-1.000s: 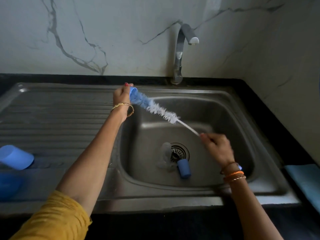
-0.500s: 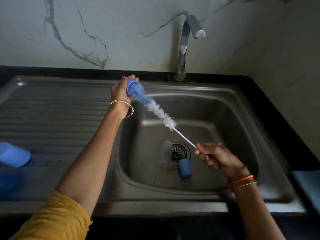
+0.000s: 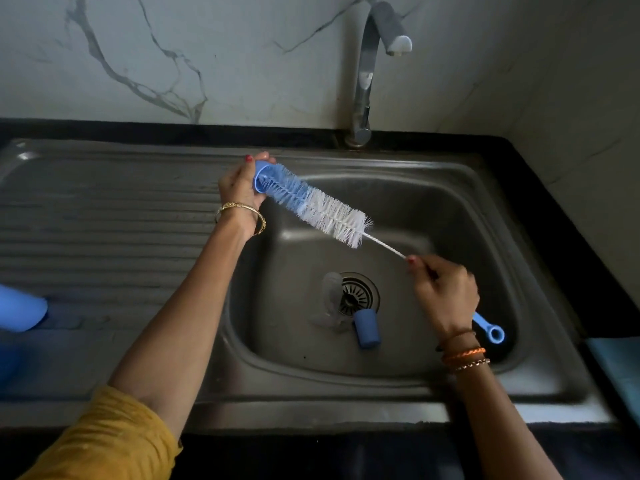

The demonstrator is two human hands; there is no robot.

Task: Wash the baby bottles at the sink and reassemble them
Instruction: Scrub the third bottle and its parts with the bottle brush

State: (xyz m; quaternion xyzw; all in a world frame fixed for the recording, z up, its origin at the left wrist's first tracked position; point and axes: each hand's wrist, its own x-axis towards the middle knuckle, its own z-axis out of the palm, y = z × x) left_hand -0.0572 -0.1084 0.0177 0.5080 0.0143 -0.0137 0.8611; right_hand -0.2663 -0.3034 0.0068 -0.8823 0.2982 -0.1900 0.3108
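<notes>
Brush [image 3: 317, 209] drawn back, one cap [image 3: 260, 175], two hands

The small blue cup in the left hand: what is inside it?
The blue tip of the bottle brush goes into the small blue cup held by the left hand. The cup's bottom is hidden by bristles.

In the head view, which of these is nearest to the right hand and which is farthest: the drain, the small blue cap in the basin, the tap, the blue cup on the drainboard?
From the right hand:
1. Drain, just to its left in the basin.
2. Small blue cap, below the drain; almost as near, nearly too close to call.
3. Tap, up at the back wall.
4. Blue cup, far left on the drainboard.
</notes>
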